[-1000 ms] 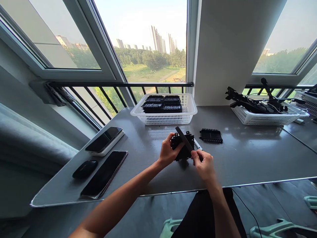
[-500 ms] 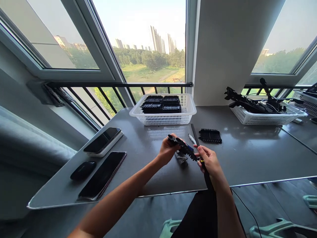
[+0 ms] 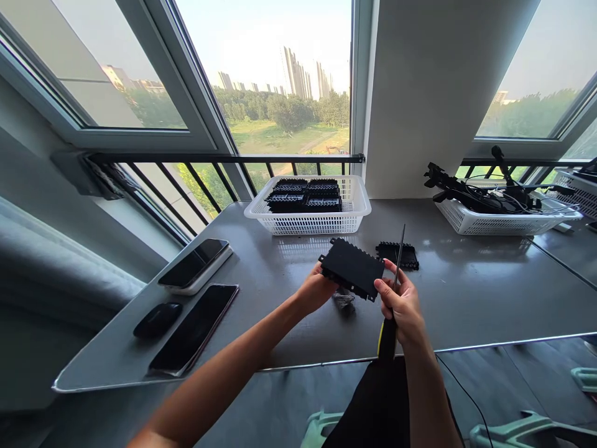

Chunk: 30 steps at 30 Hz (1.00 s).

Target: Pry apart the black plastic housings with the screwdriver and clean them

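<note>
My left hand (image 3: pixel 319 291) grips the left end of a black plastic panel (image 3: pixel 354 267) with toothed edges, held above the table with its smooth face toward me. At the panel's right corner, the fingertips of my right hand (image 3: pixel 402 305) touch or nearly touch it. That same hand is closed around a flat file (image 3: pixel 400 252) with a black and yellow handle; the narrow blade points up and away. Under the panel lies a crumpled grey scrap (image 3: pixel 344 300), partly hidden. A second black panel (image 3: pixel 409 255) lies flat on the table behind the file.
A white basket (image 3: pixel 308 225) with several stacked black panels stands by the window. To the left are two phones (image 3: pixel 196 330) (image 3: pixel 196 261) and a black mouse-like case (image 3: pixel 157 320). Another white basket (image 3: pixel 508 224) holds black gear and cables. The table's front edge (image 3: pixel 321 364) is close to me.
The black panel has turned from edge-on to show its broad smooth face. The file has swung upright, its tip moving right, and the white pen on the table is now out of sight.
</note>
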Each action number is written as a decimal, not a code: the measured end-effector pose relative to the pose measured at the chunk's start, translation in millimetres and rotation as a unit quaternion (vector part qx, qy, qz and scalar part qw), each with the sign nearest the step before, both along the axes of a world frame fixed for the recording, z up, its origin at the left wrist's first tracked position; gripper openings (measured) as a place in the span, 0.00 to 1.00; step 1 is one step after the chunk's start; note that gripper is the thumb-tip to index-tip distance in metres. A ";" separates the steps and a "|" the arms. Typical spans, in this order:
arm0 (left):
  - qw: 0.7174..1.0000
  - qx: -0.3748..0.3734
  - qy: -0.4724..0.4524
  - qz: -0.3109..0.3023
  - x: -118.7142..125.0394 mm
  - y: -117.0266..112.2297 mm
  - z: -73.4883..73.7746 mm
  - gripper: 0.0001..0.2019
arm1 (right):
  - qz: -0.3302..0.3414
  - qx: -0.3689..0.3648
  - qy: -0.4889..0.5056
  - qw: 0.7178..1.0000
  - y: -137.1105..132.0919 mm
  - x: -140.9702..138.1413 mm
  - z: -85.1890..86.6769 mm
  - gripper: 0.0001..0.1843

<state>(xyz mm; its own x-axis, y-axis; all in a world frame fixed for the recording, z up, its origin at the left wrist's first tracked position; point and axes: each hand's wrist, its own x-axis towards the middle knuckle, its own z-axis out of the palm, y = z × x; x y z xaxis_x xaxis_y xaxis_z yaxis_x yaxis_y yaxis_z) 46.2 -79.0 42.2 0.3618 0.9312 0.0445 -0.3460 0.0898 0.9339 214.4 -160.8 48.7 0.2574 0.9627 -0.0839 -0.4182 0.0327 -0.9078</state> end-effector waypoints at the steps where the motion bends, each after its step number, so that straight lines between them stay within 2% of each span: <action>1: 0.999 -0.029 -0.028 -0.014 -1.2 0.0 1.9 0.15 | -0.006 0.001 0.000 1.000 0.7 1.4 -1.1 0.38; 3: 0.995 -0.068 -0.073 -0.030 -4.0 0.7 6.0 0.13 | -0.013 0.005 -0.003 1.000 1.9 4.3 -3.3 0.36; 6: 0.994 -0.080 -0.066 -0.027 -5.8 1.4 9.7 0.20 | -0.030 0.007 -0.027 0.999 2.5 8.0 -5.5 0.35; 8: 0.997 -0.057 -0.024 -0.035 -4.2 0.6 8.8 0.22 | -0.048 -0.001 -0.060 0.997 2.7 9.5 -6.5 0.35; 13: 0.997 0.004 0.053 -0.049 2.3 -2.5 1.2 0.17 | -0.110 -0.006 -0.200 0.973 4.2 7.8 -7.9 0.32; 18: 0.997 0.035 0.054 -0.033 3.4 -0.7 -4.8 0.19 | -0.163 -0.005 -0.334 0.929 -2.5 3.5 0.6 0.28; 23: 0.998 0.053 0.033 0.027 0.2 4.1 -8.4 0.17 | -0.229 -0.006 -0.464 0.856 -16.1 14.4 10.4 0.23; 25: 0.998 0.043 0.024 0.025 -0.8 3.8 -7.8 0.16 | -0.218 0.003 -0.502 0.837 -18.1 22.2 9.9 0.23; 30: 0.999 0.033 -0.014 0.003 -0.8 -0.2 -4.1 0.16 | -0.121 0.014 -0.592 0.797 -15.0 31.0 3.7 0.27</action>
